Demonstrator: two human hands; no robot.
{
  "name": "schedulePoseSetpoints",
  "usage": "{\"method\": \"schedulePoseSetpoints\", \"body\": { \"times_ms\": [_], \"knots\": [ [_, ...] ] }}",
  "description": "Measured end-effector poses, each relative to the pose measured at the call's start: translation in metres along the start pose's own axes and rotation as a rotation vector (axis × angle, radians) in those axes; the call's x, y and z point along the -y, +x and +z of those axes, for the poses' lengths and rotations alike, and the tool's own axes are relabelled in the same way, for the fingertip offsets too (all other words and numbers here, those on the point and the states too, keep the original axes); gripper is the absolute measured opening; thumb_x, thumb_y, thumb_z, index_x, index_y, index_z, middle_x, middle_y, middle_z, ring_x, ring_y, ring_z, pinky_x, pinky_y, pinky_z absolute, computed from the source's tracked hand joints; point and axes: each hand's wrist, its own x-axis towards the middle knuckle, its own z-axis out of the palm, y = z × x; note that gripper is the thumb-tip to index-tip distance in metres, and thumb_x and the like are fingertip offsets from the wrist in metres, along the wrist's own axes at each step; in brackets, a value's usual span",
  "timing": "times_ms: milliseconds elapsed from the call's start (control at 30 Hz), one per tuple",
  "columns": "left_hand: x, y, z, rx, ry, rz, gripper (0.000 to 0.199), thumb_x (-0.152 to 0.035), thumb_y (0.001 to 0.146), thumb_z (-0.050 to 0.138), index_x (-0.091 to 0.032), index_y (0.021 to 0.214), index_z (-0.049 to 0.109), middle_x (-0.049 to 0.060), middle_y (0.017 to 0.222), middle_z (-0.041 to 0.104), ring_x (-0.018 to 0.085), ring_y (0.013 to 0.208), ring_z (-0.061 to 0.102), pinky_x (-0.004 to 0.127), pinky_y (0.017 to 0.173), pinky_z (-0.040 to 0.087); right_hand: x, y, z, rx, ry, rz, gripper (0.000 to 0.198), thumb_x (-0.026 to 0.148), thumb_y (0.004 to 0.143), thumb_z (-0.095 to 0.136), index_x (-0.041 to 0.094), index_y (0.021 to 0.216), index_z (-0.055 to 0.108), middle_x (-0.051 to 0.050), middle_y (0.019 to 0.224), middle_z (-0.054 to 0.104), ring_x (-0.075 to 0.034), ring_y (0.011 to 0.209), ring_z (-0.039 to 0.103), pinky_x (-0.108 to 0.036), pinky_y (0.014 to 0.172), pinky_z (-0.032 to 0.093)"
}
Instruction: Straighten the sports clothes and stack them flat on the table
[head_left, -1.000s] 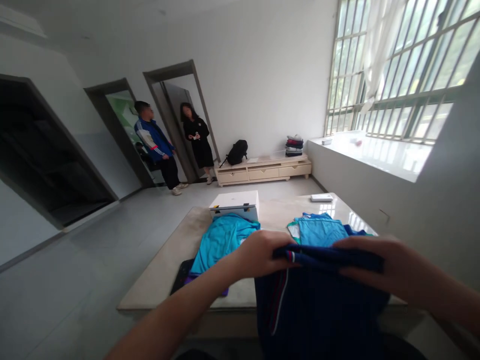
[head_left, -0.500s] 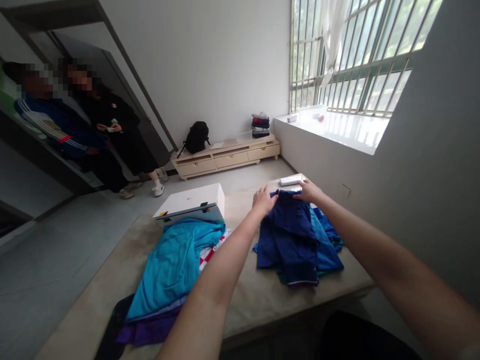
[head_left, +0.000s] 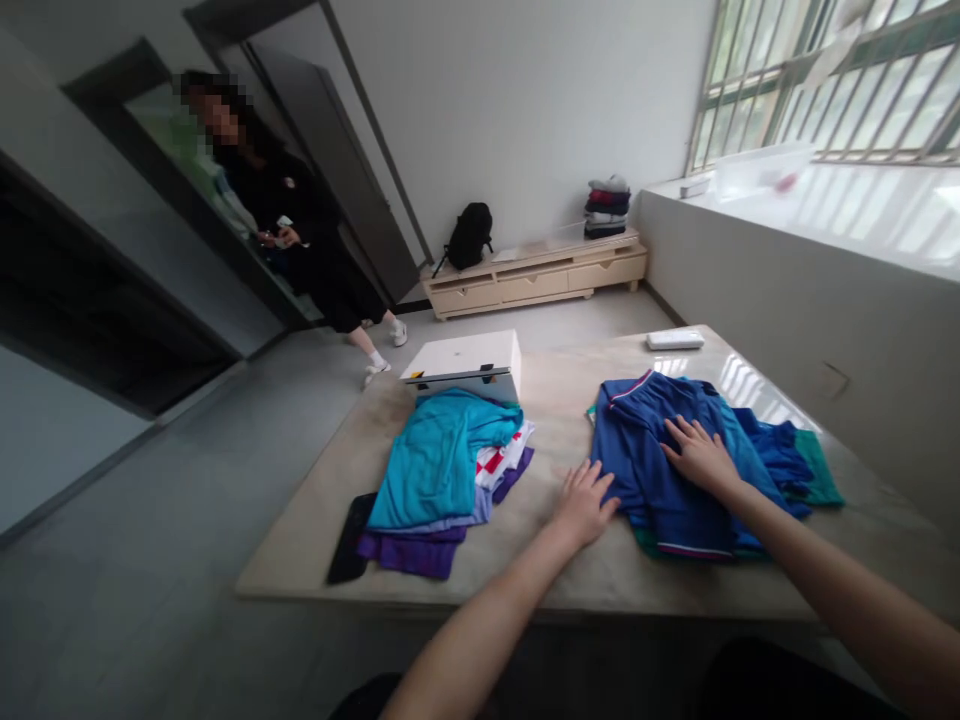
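Note:
A dark blue shirt (head_left: pixel 637 430) with red-and-white trim lies on top of a pile of blue and green garments (head_left: pixel 780 455) at the right of the table. My right hand (head_left: pixel 701 455) rests on the shirt with its fingers spread. At the shirt's left edge, my left hand (head_left: pixel 589 503) lies open, fingers apart, its fingertips touching the cloth. To the left is a second pile, with a turquoise garment (head_left: pixel 431 460) on top; a red-and-white checked one (head_left: pixel 499 458) and a purple one (head_left: pixel 420 552) show beneath it.
Behind the left pile stands a white box (head_left: pixel 465 358) on the table (head_left: pixel 300 550). A white device (head_left: pixel 675 341) lies at the far right corner. A black flat object (head_left: pixel 351 540) pokes out by the left pile. A person (head_left: pixel 300 220) stands near the doorway.
Both hands have let go of the dark blue shirt's far edge and come down nearer; the shirt now lies flat on the pile. The view has swung left.

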Motion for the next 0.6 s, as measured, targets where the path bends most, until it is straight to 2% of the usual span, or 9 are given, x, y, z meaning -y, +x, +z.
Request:
{"method": "schedulePoseSetpoints", "body": {
  "times_ms": [67, 133, 167, 200, 233, 300, 367, 467, 600],
  "knots": [
    [0.039, -0.043, -0.044, -0.129, 0.113, -0.127, 0.046, -0.038, 0.1, 0.048, -0.024, 0.143, 0.057, 0.009, 0.162, 0.041, 0.028, 0.154, 0.028, 0.052, 0.128, 0.019, -0.01, -0.028, 0.001, -0.052, 0.095, -0.039, 0.068, 0.049, 0.092, 0.043, 0.016, 0.15, 0.051, -0.015, 0.159, 0.044, -0.036, 0.147, 0.039, -0.053, 0.119, 0.034],
    [0.083, -0.093, -0.086, -0.3, 0.21, -0.419, 0.043, -0.029, 0.098, 0.052, -0.023, 0.139, 0.059, 0.01, 0.162, 0.041, 0.03, 0.155, 0.026, 0.052, 0.128, 0.018, -0.016, -0.061, 0.002, -0.129, 0.225, -0.067, 0.065, 0.053, 0.087, 0.045, 0.016, 0.139, 0.062, -0.016, 0.148, 0.057, -0.034, 0.136, 0.054, -0.046, 0.113, 0.044],
    [0.103, -0.117, -0.104, -0.379, 0.224, -0.6, 0.041, -0.029, 0.098, 0.051, -0.022, 0.138, 0.06, 0.012, 0.161, 0.042, 0.032, 0.154, 0.028, 0.053, 0.126, 0.021, -0.016, -0.077, 0.001, -0.154, 0.284, -0.058, 0.064, 0.055, 0.085, 0.047, 0.018, 0.133, 0.066, -0.016, 0.142, 0.062, -0.035, 0.129, 0.06, -0.046, 0.108, 0.048],
    [0.121, -0.139, -0.118, -0.42, 0.223, -0.7, 0.041, -0.028, 0.098, 0.051, -0.018, 0.137, 0.06, 0.017, 0.158, 0.044, 0.036, 0.15, 0.034, 0.056, 0.122, 0.027, -0.013, -0.092, -0.001, -0.169, 0.34, -0.029, 0.061, 0.057, 0.082, 0.049, 0.02, 0.127, 0.07, -0.014, 0.135, 0.067, -0.036, 0.121, 0.065, -0.047, 0.103, 0.051],
    [0.135, -0.157, -0.129, -0.441, 0.212, -0.764, 0.04, -0.027, 0.097, 0.054, -0.016, 0.134, 0.062, 0.019, 0.153, 0.05, 0.037, 0.145, 0.042, 0.054, 0.117, 0.034, -0.007, -0.105, -0.004, -0.176, 0.396, 0.011, 0.059, 0.058, 0.08, 0.05, 0.022, 0.122, 0.072, -0.013, 0.128, 0.071, -0.037, 0.113, 0.069, -0.049, 0.097, 0.054],
    [0.153, -0.182, -0.139, -0.447, 0.175, -0.787, 0.033, -0.025, 0.094, 0.058, -0.016, 0.124, 0.067, 0.019, 0.14, 0.061, 0.034, 0.132, 0.056, 0.046, 0.108, 0.045, 0.012, -0.124, -0.013, -0.16, 0.523, 0.088, 0.055, 0.059, 0.078, 0.052, 0.024, 0.114, 0.074, -0.011, 0.112, 0.077, -0.039, 0.101, 0.072, -0.05, 0.087, 0.056],
    [0.158, -0.194, -0.142, -0.453, 0.136, -0.776, 0.021, -0.022, 0.093, 0.06, -0.019, 0.11, 0.072, 0.013, 0.123, 0.071, 0.029, 0.117, 0.065, 0.038, 0.098, 0.05, 0.037, -0.135, -0.021, -0.111, 0.687, 0.114, 0.051, 0.057, 0.076, 0.055, 0.023, 0.108, 0.075, -0.011, 0.098, 0.08, -0.038, 0.096, 0.074, -0.049, 0.084, 0.057],
    [0.152, -0.197, -0.146, -0.492, 0.084, -0.77, 0.015, -0.021, 0.094, 0.058, -0.019, 0.092, 0.073, 0.011, 0.1, 0.076, 0.027, 0.095, 0.07, 0.035, 0.084, 0.052, 0.077, -0.144, -0.032, -0.026, 0.962, 0.099, 0.048, 0.053, 0.074, 0.063, 0.019, 0.106, 0.073, -0.013, 0.093, 0.08, -0.035, 0.096, 0.074, -0.046, 0.088, 0.058],
    [0.119, -0.185, -0.168, -0.588, 0.035, -0.692, 0.018, -0.022, 0.097, 0.055, -0.018, 0.088, 0.071, 0.011, 0.1, 0.074, 0.025, 0.098, 0.068, 0.034, 0.085, 0.051, 0.136, -0.156, -0.034, 0.13, 1.275, 0.209, 0.044, 0.049, 0.077, 0.068, 0.017, 0.107, 0.072, -0.015, 0.096, 0.079, -0.03, 0.089, 0.076, -0.043, 0.085, 0.061]
  ]
}}
